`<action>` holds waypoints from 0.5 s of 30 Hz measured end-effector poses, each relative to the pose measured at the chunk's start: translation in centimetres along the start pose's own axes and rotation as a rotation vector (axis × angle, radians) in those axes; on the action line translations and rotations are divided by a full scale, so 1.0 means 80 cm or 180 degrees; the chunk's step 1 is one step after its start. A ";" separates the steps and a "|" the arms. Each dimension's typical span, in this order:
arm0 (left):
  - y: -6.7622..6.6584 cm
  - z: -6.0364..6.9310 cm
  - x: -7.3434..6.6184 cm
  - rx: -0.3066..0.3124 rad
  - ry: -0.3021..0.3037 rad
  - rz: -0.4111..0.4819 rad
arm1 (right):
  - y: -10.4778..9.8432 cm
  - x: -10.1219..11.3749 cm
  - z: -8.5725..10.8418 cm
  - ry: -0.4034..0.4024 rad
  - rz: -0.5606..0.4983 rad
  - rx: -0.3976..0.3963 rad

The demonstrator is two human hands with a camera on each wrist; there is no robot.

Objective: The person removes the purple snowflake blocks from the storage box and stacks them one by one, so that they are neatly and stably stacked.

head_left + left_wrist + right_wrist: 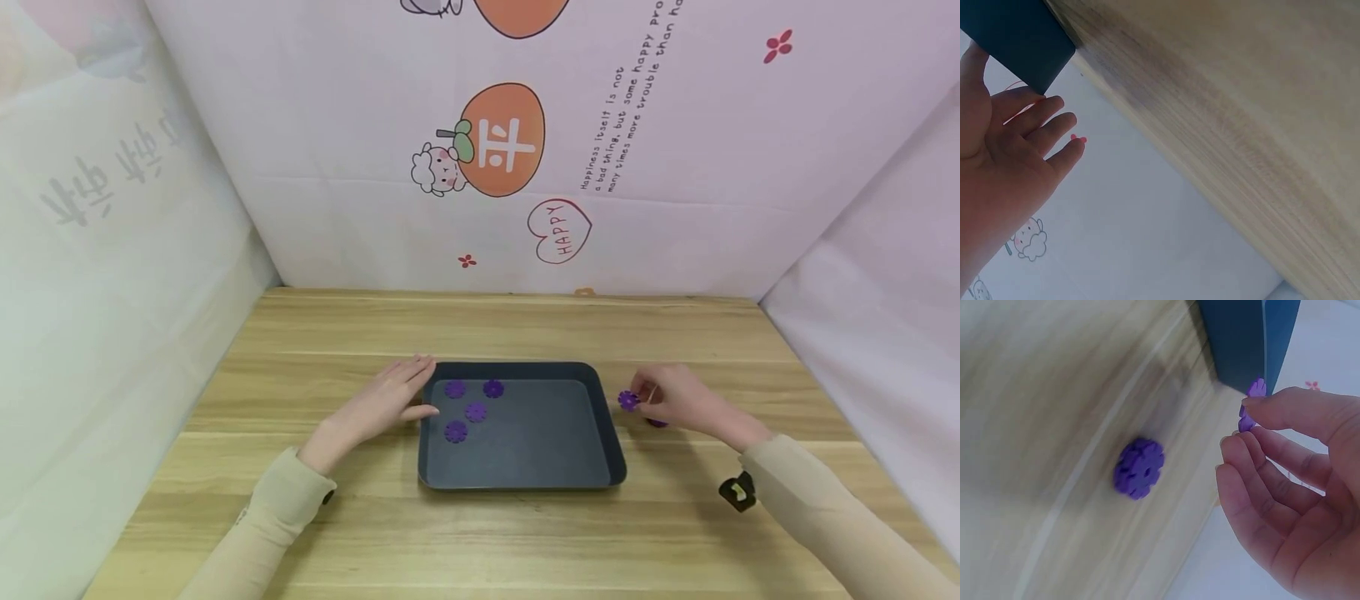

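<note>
My right hand [678,400] pinches a purple notched disc [628,401], flower-shaped, between thumb and fingers just right of the dark tray [525,475]. The right wrist view shows that disc [1249,409] held edge-on. Below this hand, a small stack of the same purple discs [1139,469] sits on the table; the head view shows only part of it. My left hand [382,404] rests against the tray's left rim with its fingers extended. Inside the tray, several purple discs [476,412] lie flat and apart toward the left side.
The wooden table [360,533] runs back to a white printed cloth [360,225] hanging behind it. White cloth also hangs at both sides. A small dark device [738,492] is at the right wrist.
</note>
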State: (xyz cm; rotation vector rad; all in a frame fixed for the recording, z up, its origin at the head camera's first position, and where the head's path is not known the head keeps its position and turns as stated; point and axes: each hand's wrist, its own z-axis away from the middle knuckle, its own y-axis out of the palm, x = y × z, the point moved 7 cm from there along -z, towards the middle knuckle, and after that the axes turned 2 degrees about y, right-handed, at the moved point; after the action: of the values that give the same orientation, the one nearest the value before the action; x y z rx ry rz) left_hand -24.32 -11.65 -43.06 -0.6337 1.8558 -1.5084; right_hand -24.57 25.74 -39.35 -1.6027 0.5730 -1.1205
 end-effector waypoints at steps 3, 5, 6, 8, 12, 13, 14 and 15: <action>-0.001 0.000 -0.001 -0.0003 0.0009 -0.0001 | 0.000 -0.009 0.006 0.0090 0.0020 0.0014; -0.001 0.000 -0.001 -0.0011 0.0014 -0.0002 | 0.001 -0.016 0.010 0.0152 0.0001 0.0030; -0.001 0.000 -0.001 -0.0018 0.0017 -0.0003 | 0.001 -0.020 0.011 0.0177 -0.0009 0.0029; -0.001 0.000 -0.001 -0.0020 0.0017 0.0015 | 0.002 -0.026 0.014 0.0201 -0.0004 0.0017; -0.001 0.000 0.000 -0.0036 0.0019 0.0018 | 0.003 -0.037 0.019 0.0279 -0.0016 -0.0010; -0.001 0.000 0.000 -0.0040 0.0020 0.0019 | 0.004 -0.040 0.020 0.0302 -0.0014 -0.0013; -0.001 0.001 0.000 -0.0045 0.0022 0.0018 | 0.004 -0.042 0.021 0.0325 -0.0022 -0.0018; -0.001 0.001 0.000 -0.0052 0.0026 0.0012 | 0.005 -0.045 0.022 0.0343 -0.0027 -0.0025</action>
State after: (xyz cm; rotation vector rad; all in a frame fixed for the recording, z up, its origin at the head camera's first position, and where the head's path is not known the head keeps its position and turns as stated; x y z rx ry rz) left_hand -24.25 -11.68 -42.99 -0.6321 1.8763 -1.4969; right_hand -24.59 29.34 -41.10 -1.5594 0.6424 -1.2177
